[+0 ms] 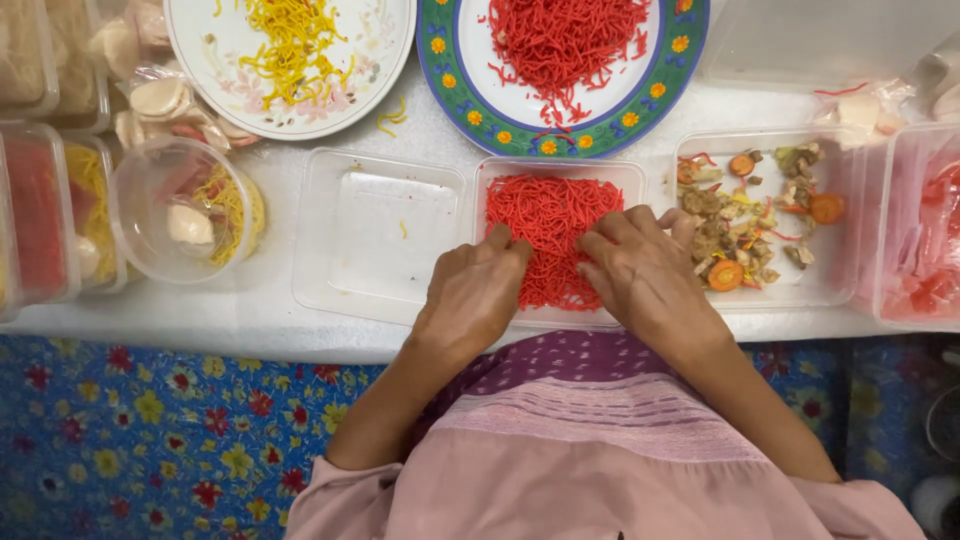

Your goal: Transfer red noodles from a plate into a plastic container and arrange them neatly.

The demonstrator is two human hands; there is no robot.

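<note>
Both hands rest on a clear plastic tray (630, 175) at the centre of the frame, which is filled with red noodles (550, 225). The left hand (475, 290) lies palm down at the tray's lower left, fingers loosely curled with the tips pressing into the noodles; it grips nothing. The right hand (645, 270) lies palm down at the tray's lower right, fingers spread flat across the noodles and the tray's right edge, also closed on nothing.

Just left of this tray sits an empty clear tray (375, 235) with a single yellow strand in it. Just right is another clear tray (850, 280) holding carrot slices and chopped brown and green pieces. In the upper middle of the frame a plate with a blue and green flowered rim (440, 70) carries a heap of red noodles, and in the upper left a white flowered plate (375, 70) carries yellow noodles. At the left a clear round cup (150, 250) lies on its side with yellow noodles and a pale cracker inside. All stand on a white counter (260, 310). Along the lower left of the frame runs a blue flowered cloth (150, 430).
</note>
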